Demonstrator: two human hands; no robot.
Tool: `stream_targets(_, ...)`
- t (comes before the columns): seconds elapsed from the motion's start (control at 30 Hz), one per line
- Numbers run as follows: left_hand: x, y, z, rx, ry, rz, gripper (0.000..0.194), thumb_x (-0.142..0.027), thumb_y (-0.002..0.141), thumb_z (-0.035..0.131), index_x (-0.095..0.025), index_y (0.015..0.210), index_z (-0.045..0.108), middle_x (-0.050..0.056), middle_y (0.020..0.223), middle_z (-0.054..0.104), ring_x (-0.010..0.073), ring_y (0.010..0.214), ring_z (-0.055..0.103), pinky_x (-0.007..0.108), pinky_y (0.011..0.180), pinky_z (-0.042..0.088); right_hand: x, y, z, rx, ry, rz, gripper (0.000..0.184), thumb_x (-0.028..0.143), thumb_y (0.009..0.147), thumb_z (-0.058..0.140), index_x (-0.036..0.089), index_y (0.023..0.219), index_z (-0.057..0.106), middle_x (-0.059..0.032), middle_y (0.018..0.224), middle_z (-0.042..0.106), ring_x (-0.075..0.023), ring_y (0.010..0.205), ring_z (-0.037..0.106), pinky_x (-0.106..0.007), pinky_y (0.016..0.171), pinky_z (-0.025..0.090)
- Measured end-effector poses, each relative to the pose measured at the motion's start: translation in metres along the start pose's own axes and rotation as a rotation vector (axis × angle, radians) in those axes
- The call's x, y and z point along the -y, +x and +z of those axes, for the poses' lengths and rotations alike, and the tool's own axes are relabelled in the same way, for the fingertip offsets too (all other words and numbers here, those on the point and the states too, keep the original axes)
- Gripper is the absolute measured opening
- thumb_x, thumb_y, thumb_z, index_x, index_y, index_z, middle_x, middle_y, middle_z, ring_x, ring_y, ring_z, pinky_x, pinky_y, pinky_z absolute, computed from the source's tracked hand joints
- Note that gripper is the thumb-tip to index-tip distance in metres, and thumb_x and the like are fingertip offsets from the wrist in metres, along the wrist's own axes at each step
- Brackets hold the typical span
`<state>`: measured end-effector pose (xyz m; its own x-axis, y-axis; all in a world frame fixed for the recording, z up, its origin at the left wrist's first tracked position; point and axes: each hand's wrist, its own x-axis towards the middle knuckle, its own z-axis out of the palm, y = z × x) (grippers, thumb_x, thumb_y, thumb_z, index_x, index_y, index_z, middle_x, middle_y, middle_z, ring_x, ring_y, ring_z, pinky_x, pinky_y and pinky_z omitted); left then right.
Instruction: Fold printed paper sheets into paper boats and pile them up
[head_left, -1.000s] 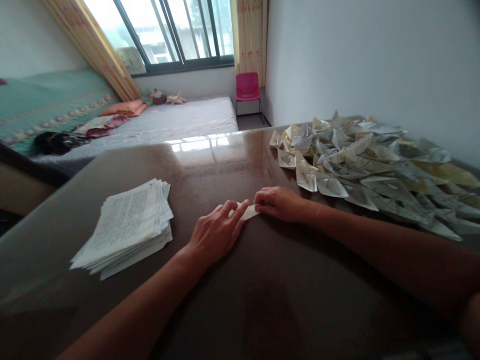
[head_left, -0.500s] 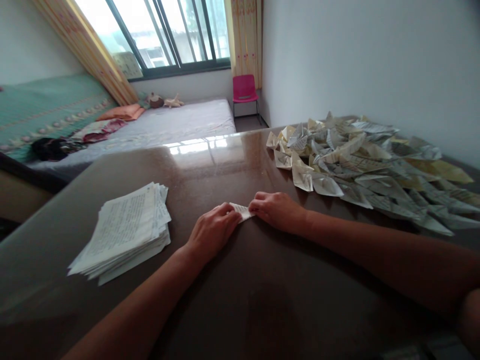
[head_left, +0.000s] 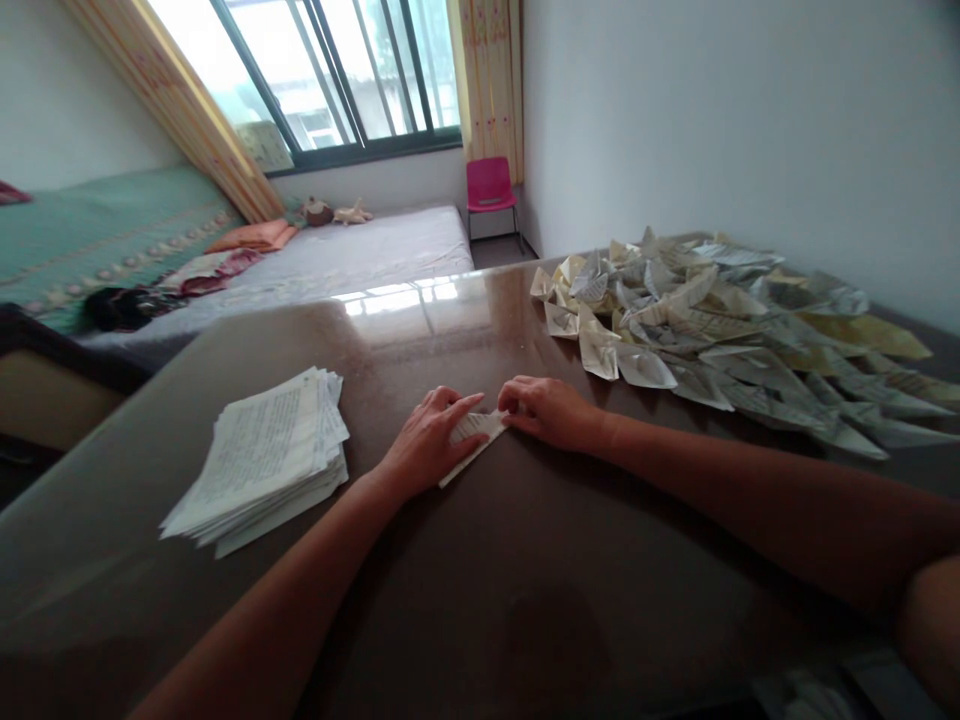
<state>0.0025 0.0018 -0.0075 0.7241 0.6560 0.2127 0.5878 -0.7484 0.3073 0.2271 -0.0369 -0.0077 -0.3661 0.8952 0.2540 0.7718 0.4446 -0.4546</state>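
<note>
At the middle of the scene we see a small piece of folded paper point(head_left: 492, 424), pale and printed with lines of text, resting on a glossy dark brown table point(head_left: 480, 610). It lies between our two hands, one long edge slanting down toward the left. Our left hand point(head_left: 429, 437) is over its left part, thumb and forefinger spread apart, the thumb lying across the paper. Our right hand point(head_left: 551, 412) has its fingers curled in, pinching the paper's right end.

To the left of our left hand, apart from it, sits a stack of printed sheets point(head_left: 262, 445), its edges uneven. Beyond our right hand, toward the wall point(head_left: 720, 120), a wide heap of folded paper shapes point(head_left: 697, 325) covers the table's far right part, white, grey and yellowish, many of them pointed.

Past the table's far edge we see a bed point(head_left: 390, 240) with a pale sheet, an orange pillow point(head_left: 253, 236) on its left side, and a bright pink chair point(head_left: 490, 185) in the corner. Behind them is a wide window point(head_left: 330, 80) with yellow curtains point(head_left: 491, 90).
</note>
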Motion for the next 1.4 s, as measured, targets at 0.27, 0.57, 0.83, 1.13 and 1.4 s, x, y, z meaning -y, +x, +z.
stream_targets(0.27, -0.007, 0.002, 0.003, -0.140, -0.440, -0.148, 0.047, -0.023, 0.074, 0.069, -0.021, 0.120, 0.061, 0.007, 0.110, 0.059, 0.0176, 0.092, 0.059, 0.034, 0.084, 0.049, -0.005, 0.000, 0.001, -0.009, 0.105, -0.010, 0.019, 0.029, 0.083, 0.064, 0.022, 0.099, 0.070, -0.0037, 0.097, 0.064, -0.0100, 0.068, 0.057, -0.023, 0.069, 0.040)
stream_targets(0.57, -0.009, -0.003, 0.001, -0.177, -0.647, -0.146, 0.045, -0.026, 0.078, 0.066, -0.017, 0.122, 0.060, 0.009, 0.115, 0.061, 0.0160, 0.088, 0.061, 0.028, 0.077, 0.050, -0.005, 0.003, 0.001, -0.009, 0.289, 0.031, 0.019, 0.027, 0.084, 0.060, 0.019, 0.098, 0.071, -0.0025, 0.081, 0.069, -0.0112, 0.065, 0.057, -0.023, 0.064, 0.040)
stream_targets(0.83, -0.008, -0.005, -0.002, -0.216, -0.677, -0.160, 0.045, -0.027, 0.077, 0.068, -0.017, 0.121, 0.061, 0.010, 0.119, 0.057, 0.0159, 0.089, 0.061, 0.026, 0.074, 0.051, -0.005, 0.010, -0.003, 0.043, 0.761, 0.111, 0.017, 0.028, 0.078, 0.065, 0.013, 0.086, 0.063, 0.0011, 0.067, 0.064, -0.0084, 0.056, 0.051, -0.020, 0.054, 0.037)
stream_targets(1.13, -0.013, -0.007, -0.009, -0.275, -0.639, -0.174, 0.042, -0.028, 0.077, 0.068, -0.017, 0.117, 0.063, 0.008, 0.116, 0.059, 0.0163, 0.090, 0.062, 0.027, 0.076, 0.052, 0.002, 0.010, -0.005, 0.067, 0.837, 0.137, 0.021, 0.026, 0.078, 0.065, 0.013, 0.093, 0.065, 0.0010, 0.070, 0.065, -0.0077, 0.056, 0.049, -0.021, 0.055, 0.037)
stream_targets(1.4, -0.014, -0.008, -0.012, -0.313, -0.643, -0.165, 0.040, -0.029, 0.077, 0.068, -0.017, 0.115, 0.064, 0.008, 0.117, 0.059, 0.0143, 0.084, 0.062, 0.024, 0.071, 0.053, 0.006, 0.011, -0.014, 0.114, 1.077, 0.274, 0.026, 0.033, 0.072, 0.073, 0.014, 0.089, 0.068, 0.0023, 0.070, 0.064, -0.0067, 0.058, 0.050, -0.021, 0.056, 0.038)
